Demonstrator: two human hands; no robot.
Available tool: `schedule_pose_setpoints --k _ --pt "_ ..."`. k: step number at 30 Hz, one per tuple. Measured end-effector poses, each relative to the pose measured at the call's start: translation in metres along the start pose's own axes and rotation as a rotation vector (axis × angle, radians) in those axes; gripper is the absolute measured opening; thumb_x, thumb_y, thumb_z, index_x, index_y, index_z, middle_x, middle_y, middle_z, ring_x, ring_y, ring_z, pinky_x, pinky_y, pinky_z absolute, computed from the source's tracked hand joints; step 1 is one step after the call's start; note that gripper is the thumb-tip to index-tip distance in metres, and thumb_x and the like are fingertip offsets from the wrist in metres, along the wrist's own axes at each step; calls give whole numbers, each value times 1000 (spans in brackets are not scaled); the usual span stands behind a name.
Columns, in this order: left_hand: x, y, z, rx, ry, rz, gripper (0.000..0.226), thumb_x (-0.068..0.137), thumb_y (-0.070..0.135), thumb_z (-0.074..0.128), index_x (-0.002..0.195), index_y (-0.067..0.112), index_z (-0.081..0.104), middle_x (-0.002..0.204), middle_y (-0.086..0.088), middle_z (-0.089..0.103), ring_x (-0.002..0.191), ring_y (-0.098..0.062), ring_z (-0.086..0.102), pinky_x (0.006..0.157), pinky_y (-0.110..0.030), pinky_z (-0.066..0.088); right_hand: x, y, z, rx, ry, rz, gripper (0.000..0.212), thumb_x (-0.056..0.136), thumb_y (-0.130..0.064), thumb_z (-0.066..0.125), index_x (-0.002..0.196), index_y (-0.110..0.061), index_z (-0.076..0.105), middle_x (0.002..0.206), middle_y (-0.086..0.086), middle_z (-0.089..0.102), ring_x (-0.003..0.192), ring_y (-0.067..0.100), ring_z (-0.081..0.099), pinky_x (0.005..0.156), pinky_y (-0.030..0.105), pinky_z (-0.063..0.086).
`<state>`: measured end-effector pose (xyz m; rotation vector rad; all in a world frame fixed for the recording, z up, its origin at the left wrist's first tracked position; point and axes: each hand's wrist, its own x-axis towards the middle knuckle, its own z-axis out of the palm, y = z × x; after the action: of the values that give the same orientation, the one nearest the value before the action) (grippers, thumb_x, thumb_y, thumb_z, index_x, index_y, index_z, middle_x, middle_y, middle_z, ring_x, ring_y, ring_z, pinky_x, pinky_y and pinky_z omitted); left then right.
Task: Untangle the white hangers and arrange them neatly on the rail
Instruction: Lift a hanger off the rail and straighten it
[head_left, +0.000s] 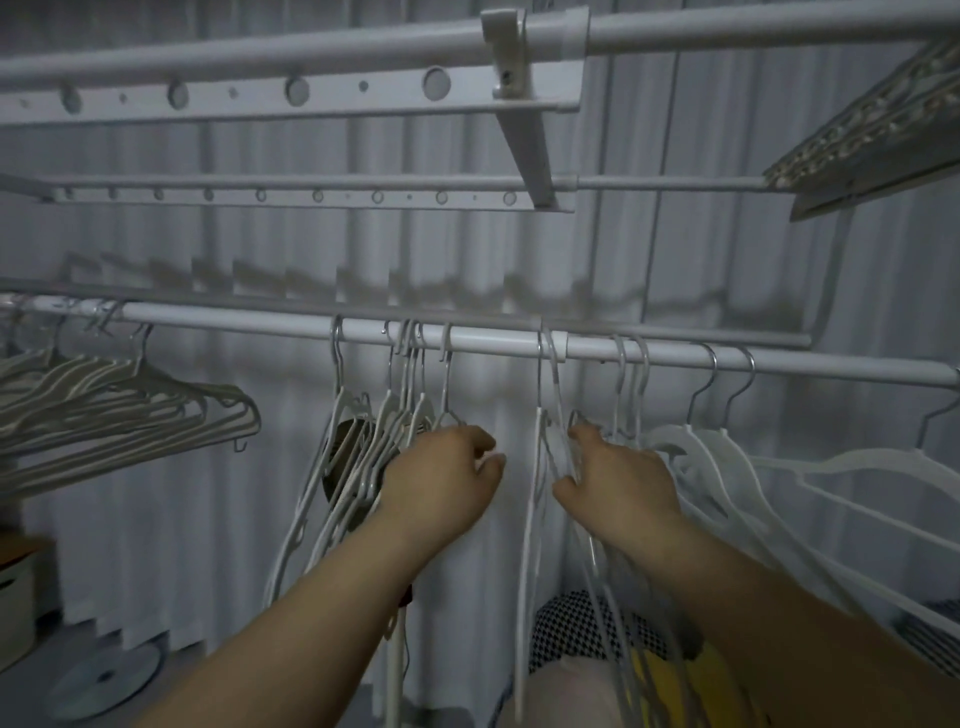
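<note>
White hangers (530, 519) are hanging on a white rail (493, 343); below the right hand (618, 478), black-and-white checked cloth (571, 618) and yellow fabric (670, 675) are showing.

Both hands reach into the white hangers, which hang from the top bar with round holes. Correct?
Not the top bar: the head view shows the white hangers hooked over the plain lower rail. The left hand and right hand do reach into them.

A white pleated curtain (156, 545) covers the whole back wall. High up hang white metal bars with round holes (291, 93). A shiny round disc (106, 675) lies on the grey floor (31, 670). The light is dim.
</note>
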<state>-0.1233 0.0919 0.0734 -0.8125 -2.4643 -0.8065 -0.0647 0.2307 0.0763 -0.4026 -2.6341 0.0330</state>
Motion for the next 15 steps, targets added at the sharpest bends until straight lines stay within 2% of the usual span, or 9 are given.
schedule_pose_setpoints --k 3,6,10,13,15 --pt "-5 -22 -2 160 97 42 42 90 34 46 130 22 46 135 3 48 125 -18 40 98 -25 34 2 -5 1 7 101 -44 49 93 -31 42 139 -20 30 137 4 42 126 22 37 102 30 27" --pt "-8 -43 -3 217 89 19 44 88 32 47 131 20 42 135 -1 45 122 -22 43 97 -29 35 5 -20 0 66 189 -101 49 94 -37 39 141 -22 30 146 0 29 134 19 23 106 29 17" --pt "-11 -58 -6 308 63 -41 45 88 23 47 132 19 37 130 -2 51 118 -23 47 93 -32 39 16 -40 4 54 58 16 79 87 -52 45 147 -19 5 151 0 20 138 24 20 113 44 10" --pt "-12 -67 -8 423 57 -57 37 89 23 45 126 20 42 127 -1 54 117 -23 47 92 -32 39 23 -45 11 0 -33 56 83 86 -43 50 147 -18 -1 150 4 20 138 27 19 115 49 8" --pt "-13 -73 -9 475 41 -45 29 89 22 42 117 20 49 117 -1 60 110 -22 52 86 -29 40 26 -45 16 -10 -63 66 81 88 -32 51 147 -17 -1 150 6 21 138 28 20 115 49 7"
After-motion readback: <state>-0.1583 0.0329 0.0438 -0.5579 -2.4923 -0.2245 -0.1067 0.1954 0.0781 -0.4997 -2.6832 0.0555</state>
